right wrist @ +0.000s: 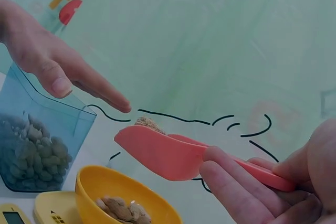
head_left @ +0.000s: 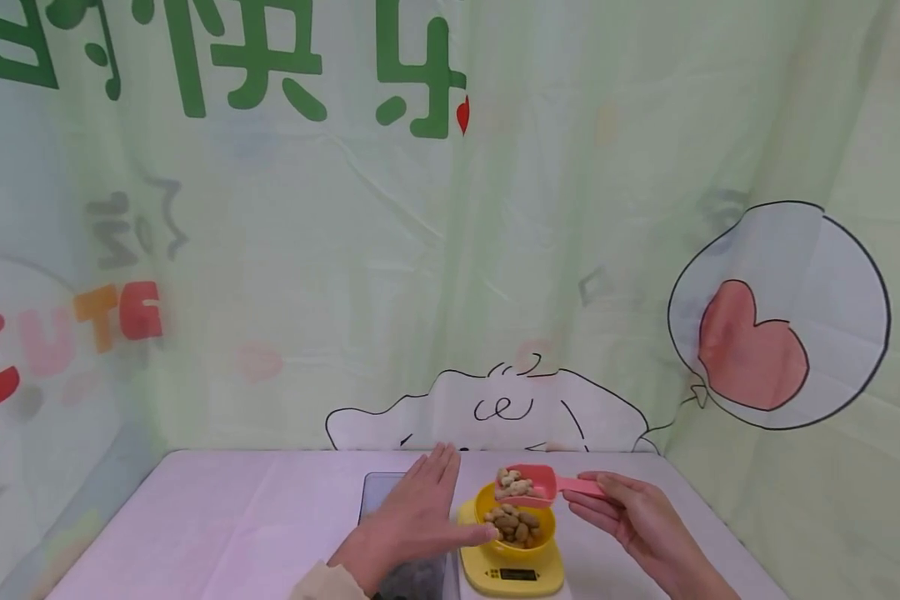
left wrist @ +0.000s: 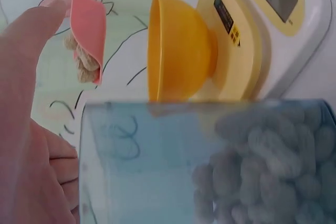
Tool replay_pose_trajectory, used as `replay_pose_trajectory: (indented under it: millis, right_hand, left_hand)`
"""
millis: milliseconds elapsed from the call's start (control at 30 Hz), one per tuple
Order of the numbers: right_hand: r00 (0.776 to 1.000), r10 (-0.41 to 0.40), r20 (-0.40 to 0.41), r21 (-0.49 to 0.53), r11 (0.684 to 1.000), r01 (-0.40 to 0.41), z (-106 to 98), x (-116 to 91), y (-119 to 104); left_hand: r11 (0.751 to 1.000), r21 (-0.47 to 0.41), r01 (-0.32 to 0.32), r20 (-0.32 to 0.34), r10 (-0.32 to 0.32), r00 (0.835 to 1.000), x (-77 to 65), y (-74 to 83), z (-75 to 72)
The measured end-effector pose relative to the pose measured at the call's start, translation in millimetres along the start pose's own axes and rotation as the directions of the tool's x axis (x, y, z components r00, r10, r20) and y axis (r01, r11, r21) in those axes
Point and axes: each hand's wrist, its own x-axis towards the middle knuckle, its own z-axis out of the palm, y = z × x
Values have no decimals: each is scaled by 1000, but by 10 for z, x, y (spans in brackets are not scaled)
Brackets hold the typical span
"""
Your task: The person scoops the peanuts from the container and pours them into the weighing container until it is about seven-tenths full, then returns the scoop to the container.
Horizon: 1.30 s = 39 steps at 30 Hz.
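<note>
My right hand (head_left: 641, 521) grips the handle of a pink scoop (right wrist: 163, 153), which carries several peanuts (head_left: 516, 483) in their shells. The scoop is held above a yellow bowl (left wrist: 178, 48) with more nuts (head_left: 512, 525) inside. Under the bowl sits a yellow and white kitchen scale (head_left: 513, 575). My left hand (head_left: 412, 521) has its fingers straight and holds nothing; it hovers over a clear blue container (left wrist: 142, 145) and left of the bowl. Peanuts (right wrist: 39, 150) fill the lower part of that container, seen in both wrist views.
A pale tabletop (head_left: 217, 517) spreads out to either side of the scale. Behind it hangs a light green printed curtain (head_left: 390, 275) with a balloon drawing (head_left: 840, 283) on the right.
</note>
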Motion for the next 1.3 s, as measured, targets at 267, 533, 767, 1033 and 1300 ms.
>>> replay_pose_trajectory:
  millis: [267, 533, 767, 1033, 1300]
  right_hand:
    - [999, 0, -40, -42, 999, -1, -78, -15, -23]
    - [999, -15, -51, -65, 998, 12, -116, -39, 7]
    - [996, -22, -83, -102, 995, 14, -150, -42, 32]
    - [994, -50, -96, -156, 987, 34, -125, -43, 35]
    - [990, -86, -115, -264, 963, 53, -42, -42, 21]
  left_hand:
    - [996, 63, -59, 13, 59, 998, 139, 177, 125]
    - [986, 162, -47, 38, 41, 998, 272, 282, 249]
    - [968, 248, -26, 48, 14, 999, 312, 302, 327]
    - [931, 364, -34, 62, 13, 998, 323, 312, 343]
    - [890, 452, -56, 65, 30, 997, 317, 318, 350]
